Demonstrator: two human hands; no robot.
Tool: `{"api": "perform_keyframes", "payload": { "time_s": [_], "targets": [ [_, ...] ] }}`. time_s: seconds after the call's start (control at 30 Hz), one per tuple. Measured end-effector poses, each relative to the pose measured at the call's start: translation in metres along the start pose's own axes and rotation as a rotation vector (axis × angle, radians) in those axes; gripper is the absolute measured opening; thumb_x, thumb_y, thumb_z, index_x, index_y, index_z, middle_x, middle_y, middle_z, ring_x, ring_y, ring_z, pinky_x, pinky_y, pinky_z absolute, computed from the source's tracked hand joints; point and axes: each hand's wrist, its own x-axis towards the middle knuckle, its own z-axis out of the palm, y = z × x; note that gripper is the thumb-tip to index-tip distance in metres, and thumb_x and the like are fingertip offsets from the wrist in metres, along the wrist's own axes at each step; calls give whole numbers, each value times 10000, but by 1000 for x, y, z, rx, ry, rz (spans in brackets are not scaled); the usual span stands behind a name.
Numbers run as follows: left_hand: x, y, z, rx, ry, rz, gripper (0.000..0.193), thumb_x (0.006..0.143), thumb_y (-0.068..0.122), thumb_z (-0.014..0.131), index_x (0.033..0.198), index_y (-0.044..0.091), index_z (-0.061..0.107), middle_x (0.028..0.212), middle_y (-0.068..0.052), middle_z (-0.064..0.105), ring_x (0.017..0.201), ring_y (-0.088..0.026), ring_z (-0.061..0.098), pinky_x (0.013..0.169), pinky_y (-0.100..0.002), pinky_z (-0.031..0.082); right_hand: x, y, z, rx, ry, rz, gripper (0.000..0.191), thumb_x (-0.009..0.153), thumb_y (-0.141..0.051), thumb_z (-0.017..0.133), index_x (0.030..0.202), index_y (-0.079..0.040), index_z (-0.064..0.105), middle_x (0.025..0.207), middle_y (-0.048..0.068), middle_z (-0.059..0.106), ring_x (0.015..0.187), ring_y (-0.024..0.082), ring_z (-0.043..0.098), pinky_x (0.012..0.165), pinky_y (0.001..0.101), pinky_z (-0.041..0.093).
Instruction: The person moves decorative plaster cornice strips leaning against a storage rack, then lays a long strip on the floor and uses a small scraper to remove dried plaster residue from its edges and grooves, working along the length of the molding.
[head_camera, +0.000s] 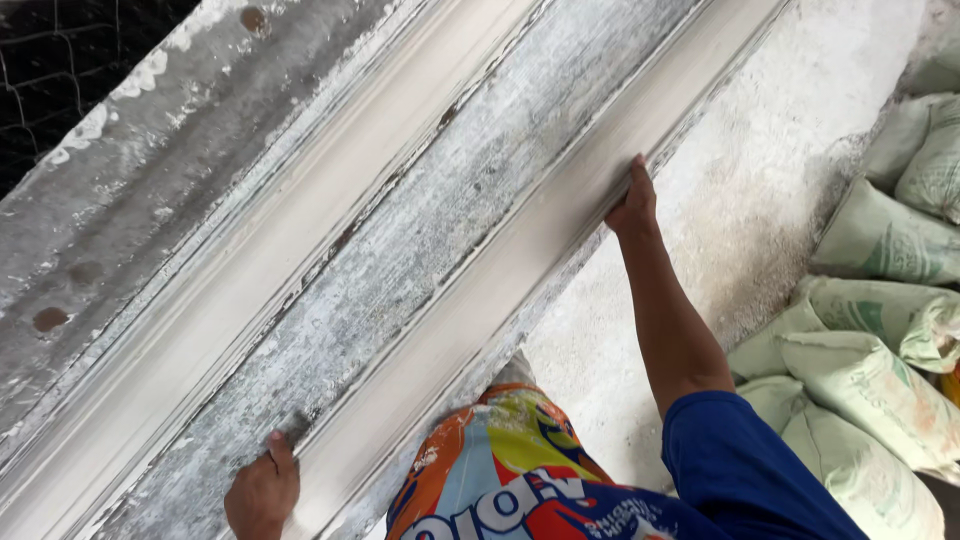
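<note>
Nearest, left hand (262, 492) rests on the near end of a long white plaster moulding (480, 290), fingers curled over its inner edge in a loose clasp. The moulding lies diagonally along a plaster-caked counter (130, 180), running from lower left to upper right. Further up, right hand (634, 200) clamps its outer edge, thumb on top, fingers hidden below. Judged: the piece is long, stiff, brittle, likely to snap if lifted by one end; surface chalky, perhaps damp and slick. Best held at two well-spaced points along its edges, as both hands sit now. A second moulding (250, 270) lies parallel beyond. Grey-green sacks (880, 330) are stacked far right.
</note>
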Motion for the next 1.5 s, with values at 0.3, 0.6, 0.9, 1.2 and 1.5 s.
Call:
{"api": "perform_keyframes", "payload": {
  "time_s": [0.3,0.6,0.9,1.2,1.5],
  "targets": [
    [-30,40,13,-13,-38,57,734,1056,576,192,1084,168,802,1003,-270,752,992,-461,722,916,-553,565,-2,-41,-5,-279,157,13,648,1046,-487,456,1510,-36,419,1418,232,539,1242,364,609,991,492,585],
    [-16,44,30,-193,47,164,655,1090,490,230,968,120,758,816,-241,738,811,-446,720,775,-581,562,1,-42,-19,-685,330,-133,393,964,-217,644,1279,10,582,1083,142,628,908,246,618,718,417,586],
    [-23,39,78,-362,10,221,620,1082,473,218,994,130,728,800,-191,736,752,-395,725,684,-567,575,-32,66,4,-1726,-234,-996,399,1062,-184,618,1412,-2,552,1351,234,541,1276,375,449,1060,550,347],
    [-29,33,103,-464,202,222,562,1072,435,344,824,134,749,746,-129,735,702,-337,729,629,-522,570,-200,224,63,-1549,-1272,-1183,340,1019,-95,555,1343,3,585,1347,262,546,1347,424,463,1143,571,320],
    [-21,44,120,-505,373,135,510,1036,432,410,804,157,771,813,-131,747,778,-359,727,715,-536,567,-239,228,61,-1608,-1492,-1139,340,1005,-162,568,1318,-43,628,1415,238,555,1394,434,436,1192,585,284]
  ]
}}
